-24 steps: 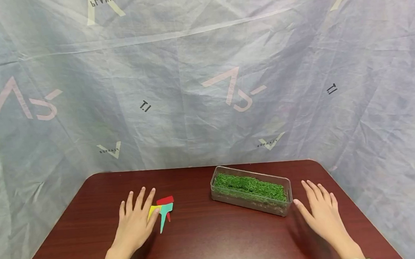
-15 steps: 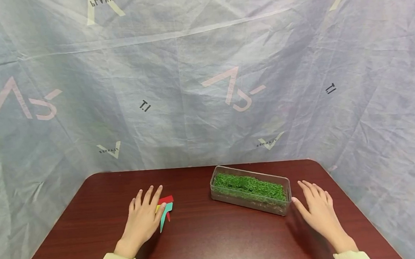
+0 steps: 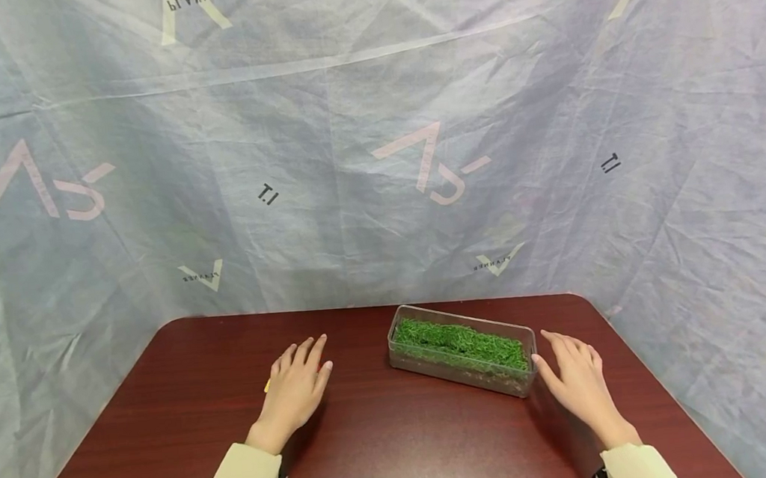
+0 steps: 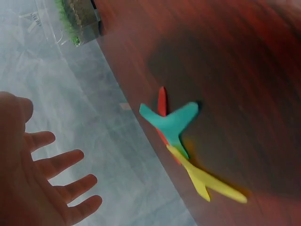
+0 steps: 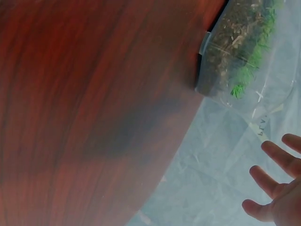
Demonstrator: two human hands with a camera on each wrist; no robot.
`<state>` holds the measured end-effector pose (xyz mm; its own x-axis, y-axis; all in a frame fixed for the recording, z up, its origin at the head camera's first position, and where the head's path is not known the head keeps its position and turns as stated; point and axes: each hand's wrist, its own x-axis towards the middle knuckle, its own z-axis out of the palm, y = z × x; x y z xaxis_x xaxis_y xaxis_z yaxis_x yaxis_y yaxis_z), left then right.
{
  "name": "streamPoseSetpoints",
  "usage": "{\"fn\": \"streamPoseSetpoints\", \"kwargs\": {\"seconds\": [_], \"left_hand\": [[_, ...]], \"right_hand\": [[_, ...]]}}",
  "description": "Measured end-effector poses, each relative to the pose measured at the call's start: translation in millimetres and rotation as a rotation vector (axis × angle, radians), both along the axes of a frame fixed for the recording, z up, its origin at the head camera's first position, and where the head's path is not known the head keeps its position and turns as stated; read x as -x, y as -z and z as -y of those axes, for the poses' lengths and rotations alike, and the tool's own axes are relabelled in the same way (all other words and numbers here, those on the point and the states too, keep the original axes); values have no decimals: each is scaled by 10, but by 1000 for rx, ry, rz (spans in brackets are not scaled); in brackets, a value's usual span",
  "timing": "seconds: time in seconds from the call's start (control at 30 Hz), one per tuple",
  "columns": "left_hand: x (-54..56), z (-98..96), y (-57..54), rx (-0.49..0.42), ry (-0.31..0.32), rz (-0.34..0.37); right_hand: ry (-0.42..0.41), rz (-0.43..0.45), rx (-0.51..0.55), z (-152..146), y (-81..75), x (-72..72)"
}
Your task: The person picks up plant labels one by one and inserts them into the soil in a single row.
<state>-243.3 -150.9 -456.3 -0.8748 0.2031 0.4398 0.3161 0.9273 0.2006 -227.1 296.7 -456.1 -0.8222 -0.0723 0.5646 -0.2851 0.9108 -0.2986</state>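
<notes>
My left hand [image 3: 294, 392] hovers palm down over the left part of the table, fingers spread, holding nothing. Beneath it lie flat T-shaped plant labels, mostly hidden in the head view. The left wrist view shows them overlapping: a teal label [image 4: 171, 125], a yellow label [image 4: 200, 175] and a red label [image 4: 162, 101]. A clear rectangular container [image 3: 454, 372] with soil [image 5: 230, 42] and green grass [image 3: 462, 344] stands right of centre, set at a slant. Just beyond its right end is my right hand [image 3: 580, 385], fingers relaxed, nothing held.
The dark red-brown wooden table [image 3: 399, 440] has rounded far corners. A grey printed cloth [image 3: 336, 160] hangs behind it and along both sides. Bare tabletop lies between the left hand and the container.
My left hand has moved right, now covering most of the labels in the head view. The right hand has shifted slightly left, nearer the container. The container has stayed put.
</notes>
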Motion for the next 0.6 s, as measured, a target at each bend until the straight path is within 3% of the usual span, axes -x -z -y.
{"fn": "streamPoseSetpoints", "kwargs": {"seconds": [0.2, 0.6], "left_hand": [[76, -157, 12, -20, 18, 34], [273, -493, 29, -78, 34, 35]], "right_hand": [[18, 3, 21, 42, 10, 96], [47, 39, 46, 82, 13, 246]]}}
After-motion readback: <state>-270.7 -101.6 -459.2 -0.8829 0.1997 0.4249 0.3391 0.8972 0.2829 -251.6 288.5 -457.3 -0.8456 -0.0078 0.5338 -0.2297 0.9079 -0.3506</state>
